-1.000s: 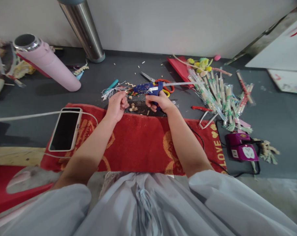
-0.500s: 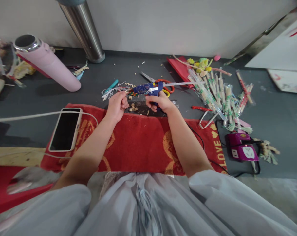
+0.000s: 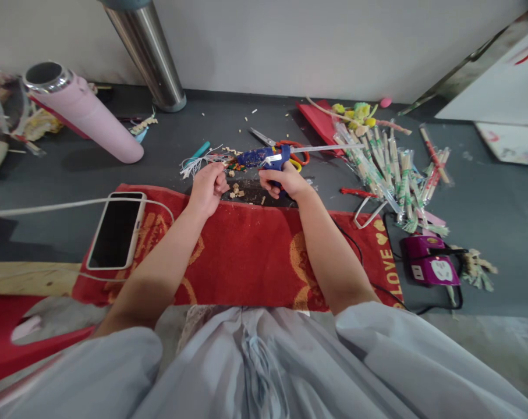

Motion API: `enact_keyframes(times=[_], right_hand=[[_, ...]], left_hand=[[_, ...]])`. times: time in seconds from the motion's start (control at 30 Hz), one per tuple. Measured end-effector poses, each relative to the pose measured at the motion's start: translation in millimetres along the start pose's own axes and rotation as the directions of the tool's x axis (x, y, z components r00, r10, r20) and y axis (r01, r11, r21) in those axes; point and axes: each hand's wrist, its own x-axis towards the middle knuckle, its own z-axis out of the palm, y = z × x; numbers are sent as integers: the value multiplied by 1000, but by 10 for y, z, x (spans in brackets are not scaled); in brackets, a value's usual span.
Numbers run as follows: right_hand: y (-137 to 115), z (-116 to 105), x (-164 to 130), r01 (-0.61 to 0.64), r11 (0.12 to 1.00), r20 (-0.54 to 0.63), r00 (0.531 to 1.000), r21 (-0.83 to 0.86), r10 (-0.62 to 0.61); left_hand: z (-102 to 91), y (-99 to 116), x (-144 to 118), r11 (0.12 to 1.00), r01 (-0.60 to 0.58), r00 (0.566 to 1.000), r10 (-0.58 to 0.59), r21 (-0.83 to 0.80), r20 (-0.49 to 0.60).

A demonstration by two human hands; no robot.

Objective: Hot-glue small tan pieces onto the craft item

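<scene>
Your right hand (image 3: 285, 180) grips the glue gun (image 3: 266, 157), left hand (image 3: 209, 186) pinches a small piece (image 3: 226, 166) at the nozzle, frame centre; hot glue could burn those fingertips.

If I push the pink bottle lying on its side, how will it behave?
The pink bottle is a smooth cylinder on its side, so it would probably roll. Its metal mouth is open, so any contents might spill. It looks stiff, not fragile.

Phone (image 3: 116, 229) on towel's (image 3: 241, 256) left end; scissors (image 3: 285, 146) behind towel; chopsticks (image 3: 388, 166) right; bottle (image 3: 82, 110) far left.
</scene>
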Motion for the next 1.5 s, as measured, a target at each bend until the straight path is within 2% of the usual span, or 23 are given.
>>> enact_keyframes(times=[0.73,0.9,1.1,1.5], right_hand=[[16,-26,-3,15,1000,18,1000,-2,-15],[8,-10,-6,9,1000,22,1000,1,-9],[5,-11,-6,19,1000,19,1000,-19,-19],[-23,-15,-15,-10,999,8,1000,-42,10]], left_hand=[[-16,-12,3,999,-31,999,32,-13,33],[-2,-8,-2,999,-21,1000,21,30,0],[-1,-13,-4,999,-38,998,38,-2,42],[21,11,-18,999,-18,1000,18,27,8]])
